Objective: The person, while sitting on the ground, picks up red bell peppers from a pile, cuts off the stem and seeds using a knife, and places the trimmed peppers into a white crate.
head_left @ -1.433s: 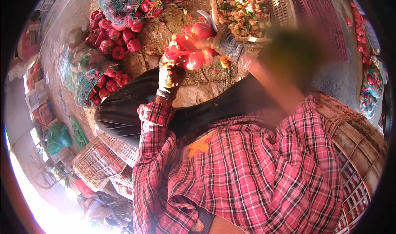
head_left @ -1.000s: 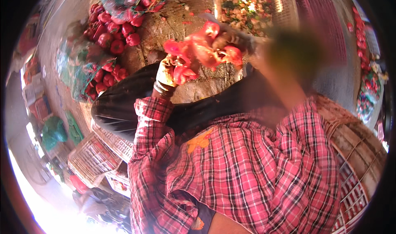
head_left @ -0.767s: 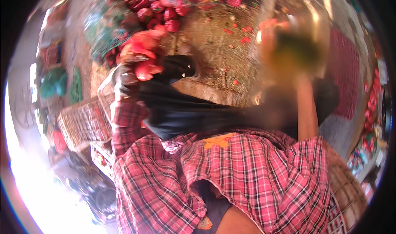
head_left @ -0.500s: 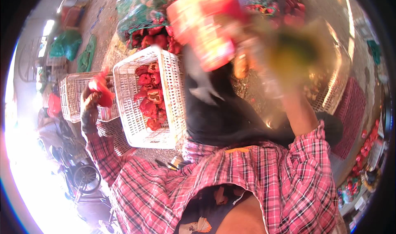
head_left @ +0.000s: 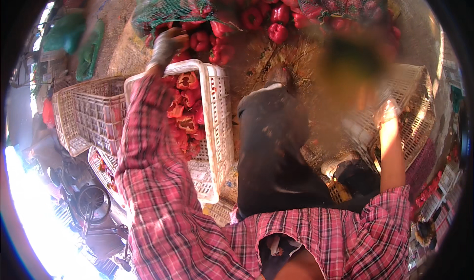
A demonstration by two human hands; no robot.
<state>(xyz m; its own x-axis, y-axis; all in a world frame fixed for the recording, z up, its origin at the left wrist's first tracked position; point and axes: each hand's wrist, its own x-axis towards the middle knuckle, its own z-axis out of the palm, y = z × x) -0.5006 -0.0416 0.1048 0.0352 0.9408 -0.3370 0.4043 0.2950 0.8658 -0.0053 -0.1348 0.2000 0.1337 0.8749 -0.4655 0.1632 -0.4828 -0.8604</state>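
Note:
My gloved left hand (head_left: 169,47) stretches to the pile at the far left. Its partly blurred fingers lie over a red bell pepper (head_left: 182,42) at the pile's edge, beyond the white crate (head_left: 213,77). In that crate lie several opened red bell peppers (head_left: 186,124), some with pale insides showing. On the right, my right hand (head_left: 388,112) is over a pale slatted crate (head_left: 417,127). Its fingers are smeared, and whether it holds anything I cannot make out. A blurred dark yellow-green patch covers the view beside it.
Whole red bell peppers (head_left: 280,14) heap at the far side, some in green net bags (head_left: 168,6). More crates (head_left: 96,114) stand at left. My leg (head_left: 271,146) extends between the crates. Plant scraps (head_left: 291,53) litter the floor. A wheeled thing (head_left: 94,203) stands at lower left.
My left hand has left the left crate, where it held a red pepper piece, and reached to the pile. My right hand has moved right and nearer. A large red blur has gone.

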